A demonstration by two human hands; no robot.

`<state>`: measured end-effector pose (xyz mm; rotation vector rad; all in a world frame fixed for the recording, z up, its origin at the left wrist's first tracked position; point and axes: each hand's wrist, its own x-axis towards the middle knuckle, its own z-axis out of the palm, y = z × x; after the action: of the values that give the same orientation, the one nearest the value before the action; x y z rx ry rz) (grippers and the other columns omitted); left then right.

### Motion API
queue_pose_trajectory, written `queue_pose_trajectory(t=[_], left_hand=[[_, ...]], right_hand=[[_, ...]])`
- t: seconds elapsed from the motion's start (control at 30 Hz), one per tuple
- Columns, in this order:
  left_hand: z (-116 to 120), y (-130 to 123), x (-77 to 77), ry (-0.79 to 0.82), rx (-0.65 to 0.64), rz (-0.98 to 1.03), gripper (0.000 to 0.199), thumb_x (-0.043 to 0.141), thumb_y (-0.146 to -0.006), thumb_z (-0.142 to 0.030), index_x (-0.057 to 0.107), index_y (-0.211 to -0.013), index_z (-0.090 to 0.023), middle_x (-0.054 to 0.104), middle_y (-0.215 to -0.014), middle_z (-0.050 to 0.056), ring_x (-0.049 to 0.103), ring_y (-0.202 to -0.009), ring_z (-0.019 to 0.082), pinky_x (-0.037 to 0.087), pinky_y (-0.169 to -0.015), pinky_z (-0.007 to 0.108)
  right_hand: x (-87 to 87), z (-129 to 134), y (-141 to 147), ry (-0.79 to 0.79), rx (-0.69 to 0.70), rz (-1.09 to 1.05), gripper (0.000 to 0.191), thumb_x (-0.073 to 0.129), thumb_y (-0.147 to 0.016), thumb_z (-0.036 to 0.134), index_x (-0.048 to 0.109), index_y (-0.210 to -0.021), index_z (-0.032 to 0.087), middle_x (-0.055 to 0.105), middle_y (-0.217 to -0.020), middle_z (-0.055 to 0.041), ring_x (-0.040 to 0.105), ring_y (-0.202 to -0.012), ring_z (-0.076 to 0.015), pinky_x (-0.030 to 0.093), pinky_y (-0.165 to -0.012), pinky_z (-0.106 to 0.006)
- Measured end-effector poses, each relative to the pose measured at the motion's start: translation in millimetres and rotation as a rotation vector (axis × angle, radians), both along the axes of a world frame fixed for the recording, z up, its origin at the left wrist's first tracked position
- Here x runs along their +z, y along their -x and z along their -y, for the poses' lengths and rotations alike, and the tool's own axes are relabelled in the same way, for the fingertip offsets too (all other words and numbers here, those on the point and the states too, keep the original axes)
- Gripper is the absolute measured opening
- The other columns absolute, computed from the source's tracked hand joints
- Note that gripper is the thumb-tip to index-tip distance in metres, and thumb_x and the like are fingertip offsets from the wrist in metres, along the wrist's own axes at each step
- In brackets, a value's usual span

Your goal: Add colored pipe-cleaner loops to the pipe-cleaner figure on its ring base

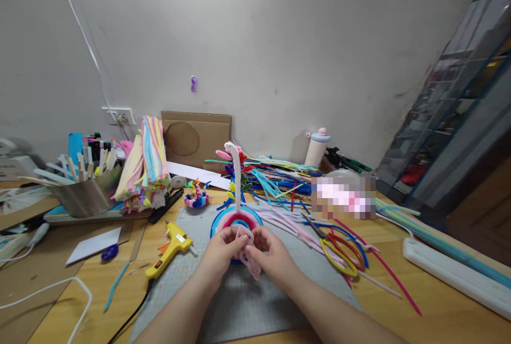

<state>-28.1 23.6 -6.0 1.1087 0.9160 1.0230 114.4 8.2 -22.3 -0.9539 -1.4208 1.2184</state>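
Note:
Both my hands meet at the middle of the grey mat, their fingers closed on a looped bundle of pale pink pipe cleaner. My left hand pinches it from the left, and my right hand grips it from the right. Just behind them lies a round coil of blue, white and pink pipe cleaners, its front partly hidden by my hands. A white fuzzy stem with a bent top, like a long neck, rises upright at the coil's back.
Left of the mat lies a yellow glue gun; scissors and loose pink pipe cleaners lie to the right. Behind are a small multicoloured fuzzy piece, striped bundles, a metal bowl, and a bottle. A power strip sits far right.

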Motion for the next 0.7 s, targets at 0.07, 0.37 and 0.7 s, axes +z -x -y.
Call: queue_pose_trajectory(t=[0.07, 0.37, 0.7], left_hand=[[0, 0, -0.3, 0.01, -0.015, 0.025, 0.027, 0.072, -0.065, -0.036, 0.064, -0.076, -0.012, 0.06, -0.066, 0.003, 0.049, -0.053, 0.01, 0.036, -0.05, 0.021], [-2, 3, -4.5, -0.002, 0.106, -0.004, 0.026, 0.069, -0.068, -0.038, 0.061, -0.074, -0.015, 0.061, -0.064, 0.002, 0.051, -0.053, 0.01, 0.038, -0.05, 0.02], [3, -4, 1.3, -0.037, -0.008, -0.052, 0.024, 0.07, -0.067, -0.037, 0.063, -0.07, -0.014, 0.06, -0.06, 0.002, 0.051, -0.052, 0.01, 0.038, -0.051, 0.021]], right_hand=[[-1.0, 0, 1, 0.057, 0.019, -0.041, 0.016, 0.06, -0.076, 0.031, 0.051, -0.078, 0.017, 0.055, -0.063, 0.0022, 0.049, -0.053, -0.0102, 0.037, -0.05, -0.022], [-11.3, -7, 1, 0.105, 0.048, -0.14, 0.023, 0.062, -0.074, 0.036, 0.055, -0.081, 0.016, 0.061, -0.072, -0.0017, 0.055, -0.064, -0.0133, 0.041, -0.058, -0.024], [7.9, 0, 2, 0.162, 0.008, -0.039, 0.026, 0.06, -0.071, 0.038, 0.058, -0.062, 0.014, 0.058, -0.052, -0.0001, 0.049, -0.044, -0.0108, 0.038, -0.045, -0.023]])
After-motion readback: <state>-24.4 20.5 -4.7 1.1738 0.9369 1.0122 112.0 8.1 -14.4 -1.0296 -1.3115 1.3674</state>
